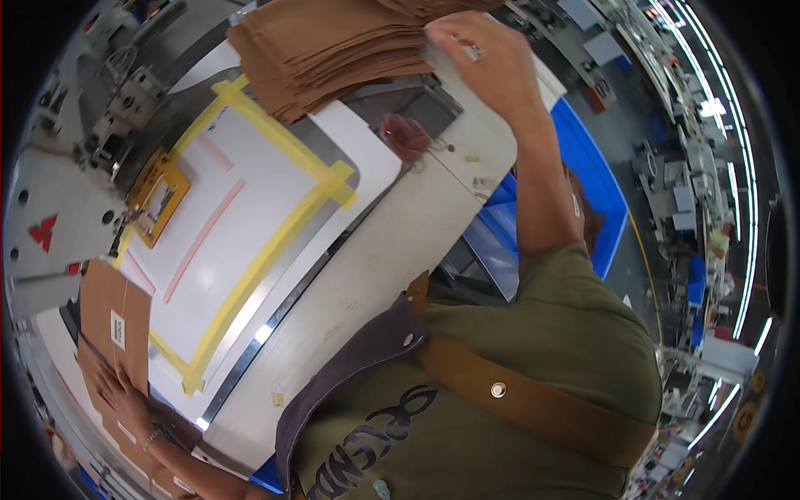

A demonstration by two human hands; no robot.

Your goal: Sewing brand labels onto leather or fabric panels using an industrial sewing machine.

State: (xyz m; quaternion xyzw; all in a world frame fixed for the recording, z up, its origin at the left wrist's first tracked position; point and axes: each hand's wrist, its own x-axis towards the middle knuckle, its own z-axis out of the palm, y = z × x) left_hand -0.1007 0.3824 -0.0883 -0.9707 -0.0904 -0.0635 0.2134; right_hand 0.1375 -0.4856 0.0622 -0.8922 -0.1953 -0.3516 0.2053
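Observation:
My left hand point(125, 402) lies with its fingers stretched out over a brown fabric panel point(125, 312), which carries a small white label and a stitched line. More brown pieces lie under and beside that hand. At the top, my right hand point(492, 62) reaches a thick stack of brown fabric panels point(333, 54). Its thumb and fingers are drawn together at the stack's right corner, pinching an edge there. Between my hands a white sheet point(225, 225) framed in yellow tape lies on the sewing machine's bed, with pink strips on it.
A sewing machine head point(125, 125) with a yellow clamp frame point(158, 196) stands at the left. A crumpled dark-red scrap point(405, 137) lies on the pale table point(350, 275). Right of the table is a blue bin point(600, 183). Other workstations fill the far right.

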